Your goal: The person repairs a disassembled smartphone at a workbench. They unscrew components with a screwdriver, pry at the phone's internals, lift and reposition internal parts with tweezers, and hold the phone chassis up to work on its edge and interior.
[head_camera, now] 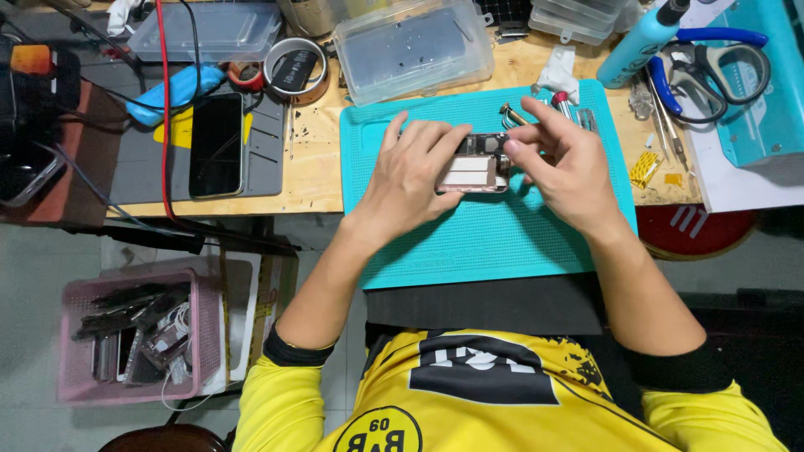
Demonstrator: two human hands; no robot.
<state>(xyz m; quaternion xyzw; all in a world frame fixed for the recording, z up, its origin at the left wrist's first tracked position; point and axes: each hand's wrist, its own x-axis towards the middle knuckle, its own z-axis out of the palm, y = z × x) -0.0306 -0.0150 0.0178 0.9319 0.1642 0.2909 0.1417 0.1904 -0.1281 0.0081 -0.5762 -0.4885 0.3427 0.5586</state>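
Observation:
An opened phone (477,170) with its insides showing lies on a teal work mat (494,238). My left hand (412,176) rests over the phone's left part and grips it against the mat. My right hand (563,159) is at the phone's right end, thumb and fingers pinched together over the top corner; whether a small part sits between them I cannot tell. Small tools (563,105) lie on the mat just behind my right hand.
A dark phone (216,144) lies on a grey mat (134,172) at left. Clear plastic boxes (414,50), a tape roll (295,69), a blue bottle (638,42) and scissors (712,71) line the back. A pink basket (134,335) of parts sits below left.

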